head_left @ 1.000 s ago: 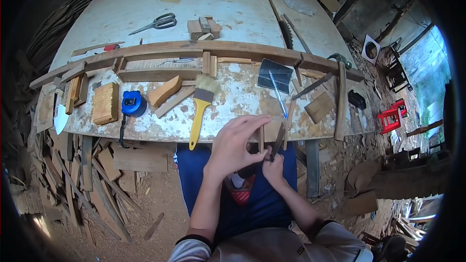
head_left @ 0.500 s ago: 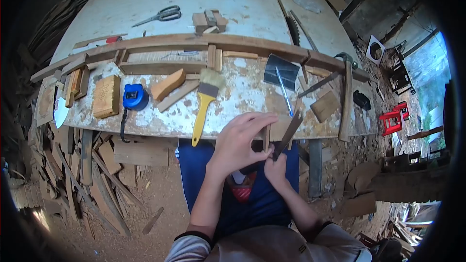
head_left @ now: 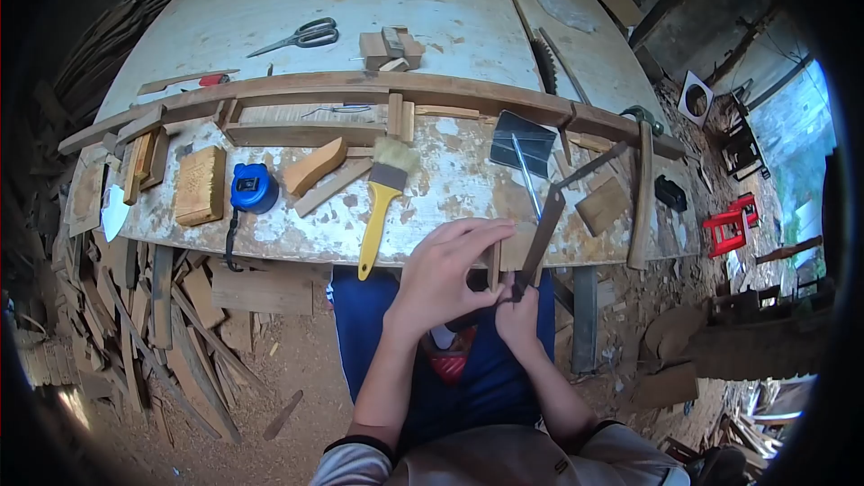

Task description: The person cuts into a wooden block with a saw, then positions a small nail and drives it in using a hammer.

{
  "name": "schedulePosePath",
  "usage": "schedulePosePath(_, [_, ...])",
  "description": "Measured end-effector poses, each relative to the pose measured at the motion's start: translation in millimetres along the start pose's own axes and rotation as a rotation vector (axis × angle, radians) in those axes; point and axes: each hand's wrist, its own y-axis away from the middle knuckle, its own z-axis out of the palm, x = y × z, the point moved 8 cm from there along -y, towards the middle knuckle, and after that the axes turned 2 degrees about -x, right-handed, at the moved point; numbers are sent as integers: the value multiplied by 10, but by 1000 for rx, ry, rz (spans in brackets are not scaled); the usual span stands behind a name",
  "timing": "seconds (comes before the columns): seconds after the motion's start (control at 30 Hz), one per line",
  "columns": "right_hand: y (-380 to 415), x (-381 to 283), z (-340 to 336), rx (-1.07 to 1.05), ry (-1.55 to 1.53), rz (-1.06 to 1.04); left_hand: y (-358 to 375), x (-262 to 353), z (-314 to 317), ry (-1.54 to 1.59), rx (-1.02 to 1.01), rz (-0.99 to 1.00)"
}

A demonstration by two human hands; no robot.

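At the front edge of the workbench (head_left: 423, 216), my left hand (head_left: 441, 265) is closed around a small wooden piece (head_left: 494, 263), with fingers over its top and thumb low at its near side. My right hand (head_left: 518, 317) is wrapped around the lower end of a long, dark, flat file (head_left: 544, 232), which points up and away just right of the wood. Whether the file touches the wood is hard to tell. A silver pen-like tool (head_left: 524, 171) lies on a dark square plate (head_left: 535, 139) beyond my hands.
A yellow-handled paintbrush (head_left: 382, 207), a blue tape measure (head_left: 253, 187) and wooden blocks (head_left: 200, 184) lie on the left. A long wooden rail (head_left: 468, 90) crosses the bench. Scissors (head_left: 310, 34) lie beyond it. At right are a hammer (head_left: 642, 189) and a saw blade (head_left: 545, 63).
The file has slid forward and up in my right hand's grip, its tip now farther over the bench. My left hand stays on the wooden piece. The view has shifted slightly.
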Motion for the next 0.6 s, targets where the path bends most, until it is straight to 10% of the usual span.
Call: schedulePosePath(0.6, [-49, 43, -130, -79, 177, 8, -20, 0, 0, 12, -17, -1])
